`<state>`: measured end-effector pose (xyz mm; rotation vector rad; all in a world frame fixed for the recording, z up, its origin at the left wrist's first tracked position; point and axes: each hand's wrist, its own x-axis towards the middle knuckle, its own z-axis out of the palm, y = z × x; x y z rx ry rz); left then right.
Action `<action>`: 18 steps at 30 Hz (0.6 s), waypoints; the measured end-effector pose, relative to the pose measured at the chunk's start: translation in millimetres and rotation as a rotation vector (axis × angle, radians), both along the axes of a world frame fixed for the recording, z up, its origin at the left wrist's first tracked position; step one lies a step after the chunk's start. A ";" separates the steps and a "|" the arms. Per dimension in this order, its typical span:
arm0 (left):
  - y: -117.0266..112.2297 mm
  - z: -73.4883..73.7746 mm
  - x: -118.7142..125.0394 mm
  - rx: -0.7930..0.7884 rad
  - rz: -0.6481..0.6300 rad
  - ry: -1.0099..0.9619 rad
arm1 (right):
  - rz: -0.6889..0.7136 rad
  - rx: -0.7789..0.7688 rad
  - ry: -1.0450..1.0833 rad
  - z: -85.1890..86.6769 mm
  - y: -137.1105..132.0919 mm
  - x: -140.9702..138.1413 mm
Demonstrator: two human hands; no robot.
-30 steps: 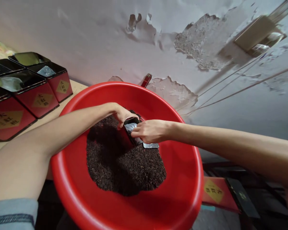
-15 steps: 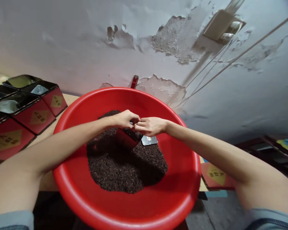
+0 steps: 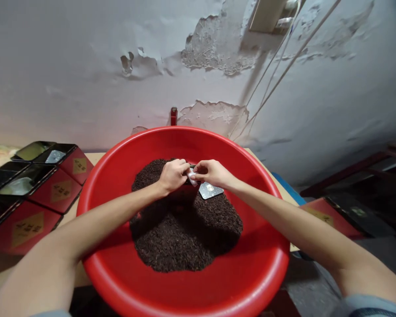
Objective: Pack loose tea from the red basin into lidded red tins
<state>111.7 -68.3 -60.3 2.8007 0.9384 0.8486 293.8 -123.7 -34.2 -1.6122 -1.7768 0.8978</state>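
Observation:
A big red plastic basin (image 3: 119, 273) holds a heap of dark loose tea leaves (image 3: 185, 233). Over the far side of the heap my left hand (image 3: 173, 175) and my right hand (image 3: 213, 173) meet, both closed in a pinch on the silvery liner (image 3: 192, 176) at the mouth of a small red tin (image 3: 185, 193) that stands in the leaves, mostly hidden by my hands. A flat silver lid (image 3: 210, 190) lies on the leaves just under my right hand.
Several open red tins (image 3: 61, 191) with yellow labels stand in rows on the wooden table at the left. More red tins (image 3: 320, 213) lie at the right. A peeling grey wall (image 3: 86, 79) with hanging cables rises right behind the basin.
My hands came together over the tin's mouth: the right hand left the silver lid on the leaves, and both now pinch the liner. The view shifted, bringing the basin to centre.

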 end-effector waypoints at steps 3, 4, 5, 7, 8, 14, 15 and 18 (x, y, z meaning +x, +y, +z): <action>5.9 11.5 -4.5 -0.142 -0.055 0.031 | 0.075 0.168 -0.123 -6.9 8.8 0.1; 9.2 17.1 -8.2 -0.225 -0.106 0.058 | 0.144 0.260 -0.220 -7.3 10.2 0.6; 12.6 22.7 -12.4 -0.315 -0.165 0.084 | 0.230 0.363 -0.332 -7.7 10.8 1.2; 18.0 31.2 -20.4 -0.462 -0.265 0.105 | 0.425 0.541 -0.560 -9.2 9.4 1.3; 19.4 33.1 -23.2 -0.492 -0.292 0.098 | 0.511 0.595 -0.654 -9.9 7.6 0.9; 6.0 27.3 -15.6 -0.202 -0.406 0.276 | 0.737 0.290 -0.652 16.6 7.9 12.5; 1.6 28.1 -12.8 -0.144 -0.417 0.341 | 0.738 0.173 -0.577 25.3 14.4 20.1; -10.2 35.7 -8.3 -0.041 -0.395 0.478 | 0.589 -0.101 -0.490 34.8 39.4 45.4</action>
